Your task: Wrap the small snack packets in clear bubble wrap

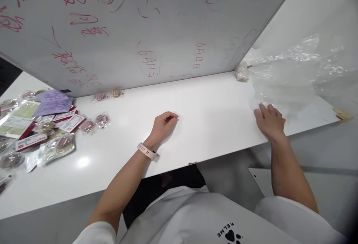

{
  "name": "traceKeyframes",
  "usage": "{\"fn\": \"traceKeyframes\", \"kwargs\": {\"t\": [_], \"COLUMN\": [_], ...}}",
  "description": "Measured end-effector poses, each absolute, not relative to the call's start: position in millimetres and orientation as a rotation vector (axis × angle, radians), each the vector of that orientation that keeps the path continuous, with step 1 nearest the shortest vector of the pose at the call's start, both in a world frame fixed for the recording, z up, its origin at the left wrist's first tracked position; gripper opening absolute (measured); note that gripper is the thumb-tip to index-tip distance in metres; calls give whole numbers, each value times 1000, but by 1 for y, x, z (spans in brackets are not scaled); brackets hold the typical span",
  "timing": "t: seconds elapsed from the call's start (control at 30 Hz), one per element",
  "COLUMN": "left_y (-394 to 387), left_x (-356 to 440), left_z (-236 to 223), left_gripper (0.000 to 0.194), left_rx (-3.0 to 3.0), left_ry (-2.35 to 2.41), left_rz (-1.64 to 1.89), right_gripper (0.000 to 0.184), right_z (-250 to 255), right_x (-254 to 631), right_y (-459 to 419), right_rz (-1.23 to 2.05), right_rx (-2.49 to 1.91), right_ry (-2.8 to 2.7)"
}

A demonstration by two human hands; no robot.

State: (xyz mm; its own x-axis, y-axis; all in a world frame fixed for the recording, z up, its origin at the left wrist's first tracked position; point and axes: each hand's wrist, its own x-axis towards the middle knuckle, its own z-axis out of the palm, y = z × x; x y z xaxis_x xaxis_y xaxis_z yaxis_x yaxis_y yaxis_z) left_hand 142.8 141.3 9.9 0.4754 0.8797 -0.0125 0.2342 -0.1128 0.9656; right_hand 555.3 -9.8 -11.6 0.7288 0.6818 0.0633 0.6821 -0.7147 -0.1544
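Observation:
My left hand rests on the white table, its fingers curled in and the thumb close to them. Nothing shows in its grasp. A pale pink band goes round that wrist. Farther right, my right hand lies palm down with fingers spread. It touches the near-left part of a large clear plastic bag, which is crumpled and spread over the table's right end.
A whiteboard with red writing stands along the table's back. At left lie several small wrapped packets, a purple packet, red-and-white cards and green pouches. Another small packet sits by the whiteboard's right corner.

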Motion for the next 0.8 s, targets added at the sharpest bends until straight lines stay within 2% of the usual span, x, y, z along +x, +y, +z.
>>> {"fn": "traceKeyframes", "kwargs": {"t": [0.1,0.23,0.47,0.57,0.63,0.8], "left_y": [141,141,121,109,104,103], "left_x": [144,142,117,90,63,-10], "left_z": [11,13,23,26,26,25], "left_gripper": [16,19,67,68,60,45], "left_rx": [1631,1583,1487,1644,1672,1578], "left_ry": [981,975,1071,1147,1233,1443], "left_rz": [731,769,697,643,683,862], "right_gripper": [53,54,53,44,41,35], "right_z": [-22,-13,10,29,40,29], "right_x": [514,413,245,211,208,272], "right_y": [-29,-27,-25,-30,-33,-17], "right_rz": [10,-18,423,568,475,-273], "right_rx": [-2687,-2489,-1802,-1425,-1326,-1660], "right_ry": [-1253,-1583,-2112,-2308,-2323,-2086]}}
